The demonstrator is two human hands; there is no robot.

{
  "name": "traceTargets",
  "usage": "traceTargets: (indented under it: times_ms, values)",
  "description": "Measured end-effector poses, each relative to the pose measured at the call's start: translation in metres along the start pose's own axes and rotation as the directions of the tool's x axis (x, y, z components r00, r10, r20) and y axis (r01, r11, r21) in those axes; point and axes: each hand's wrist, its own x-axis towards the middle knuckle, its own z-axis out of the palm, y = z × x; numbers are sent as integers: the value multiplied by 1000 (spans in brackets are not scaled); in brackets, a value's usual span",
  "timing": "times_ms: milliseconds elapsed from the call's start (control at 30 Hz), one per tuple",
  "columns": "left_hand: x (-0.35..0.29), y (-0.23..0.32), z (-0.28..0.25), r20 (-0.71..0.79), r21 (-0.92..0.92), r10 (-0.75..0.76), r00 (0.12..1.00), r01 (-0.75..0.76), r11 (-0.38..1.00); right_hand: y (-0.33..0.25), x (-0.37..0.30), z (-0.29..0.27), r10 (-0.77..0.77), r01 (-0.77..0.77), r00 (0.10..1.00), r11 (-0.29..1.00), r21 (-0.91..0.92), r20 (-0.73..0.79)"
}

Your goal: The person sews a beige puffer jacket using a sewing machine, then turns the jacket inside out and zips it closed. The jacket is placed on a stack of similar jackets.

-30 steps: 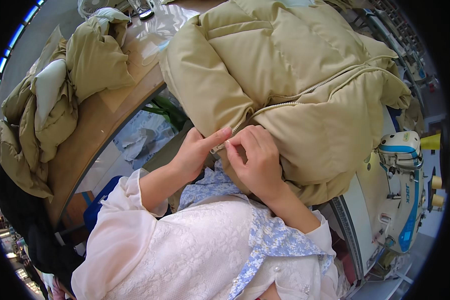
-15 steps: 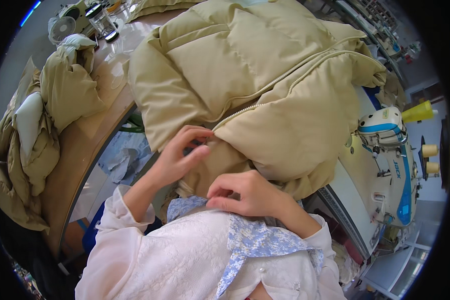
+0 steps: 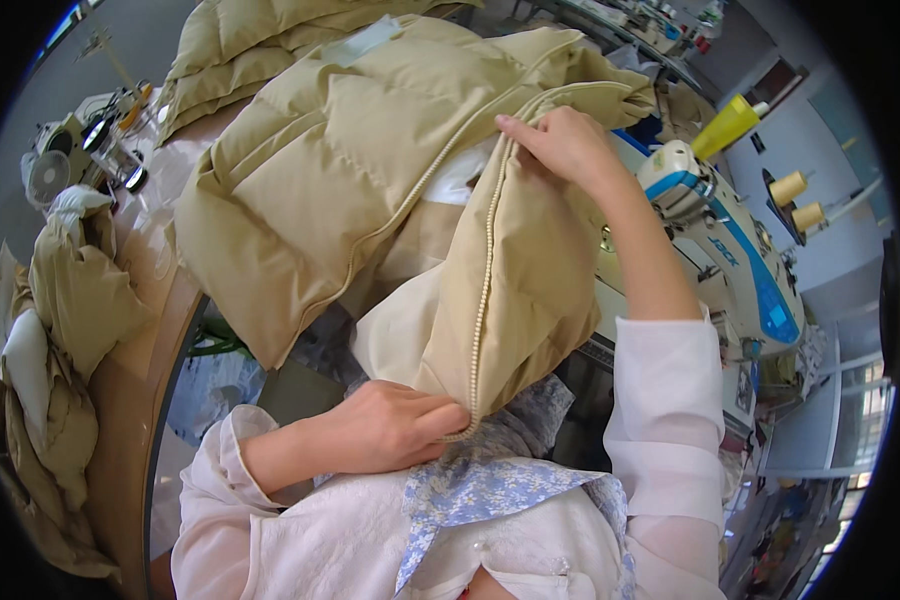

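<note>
A beige padded jacket (image 3: 320, 160) lies across the table with its front parted along a pale toothed zipper (image 3: 485, 270). My left hand (image 3: 385, 425) pinches the lower end of the right-hand zipper edge, close to my body. Farther up that same edge, my right hand (image 3: 565, 145) grips the jacket with thumb and fingers. The zipper edge runs nearly straight between the two hands. Through the gap, the lighter lining and a white patch (image 3: 460, 175) show inside. A pale blue piece (image 3: 362, 40) rests on the jacket's far part.
A white and blue sewing machine (image 3: 735, 250) stands at the right, near a yellow thread cone (image 3: 727, 127). More beige padded pieces (image 3: 80, 290) hang over the wooden table (image 3: 160, 350) at left. Behind them are a small fan (image 3: 46, 180) and a glass jar (image 3: 115, 158).
My right hand has moved up and away to the far zipper edge. My left hand has come nearer my body with the lower end. The jacket front has opened, showing its lining.
</note>
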Motion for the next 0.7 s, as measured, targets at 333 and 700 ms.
traceTargets:
  times_ms: [333, 700]
  values:
    - [34, 18, 34, 86, 118, 95, 992, -105, 988, 70, 29, -10, 109, 143, 940, 733, 665, -323]
    - [38, 4, 54, 132, 474, 48, 990, -105, 874, 92, 31, -22, 188, 356, 815, 583, 731, -548]
